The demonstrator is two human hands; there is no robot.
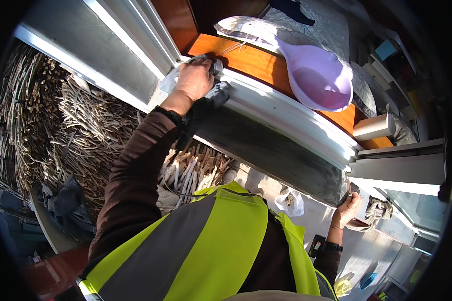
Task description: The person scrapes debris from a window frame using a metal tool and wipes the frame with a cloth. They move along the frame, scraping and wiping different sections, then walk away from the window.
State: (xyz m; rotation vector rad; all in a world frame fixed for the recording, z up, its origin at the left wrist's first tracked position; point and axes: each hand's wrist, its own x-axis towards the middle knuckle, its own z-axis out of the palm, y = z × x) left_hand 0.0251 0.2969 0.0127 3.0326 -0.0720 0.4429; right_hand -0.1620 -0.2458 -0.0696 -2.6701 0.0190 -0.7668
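My left hand (194, 79) presses a bunched grey cloth (218, 93) onto the left end of a white window track (281, 113). The fingers are closed around the cloth, and part of it hangs down over the frame. Below the track runs a dark outer sill (266, 146). At that sill's right corner my right hand (347, 209) is closed, its fingers curled against the edge. Past the track, a pale purple plastic ladle (320, 80) rests on an orange-brown wooden inner sill (251, 57).
Bundles of dry sticks (93, 115) are stacked on the left, with more cut sticks (196, 165) below the sill. A white plastic bag (290, 201) lies on the ground. A checked cloth (377, 210) hangs near my right hand, beside an open window sash (399, 173).
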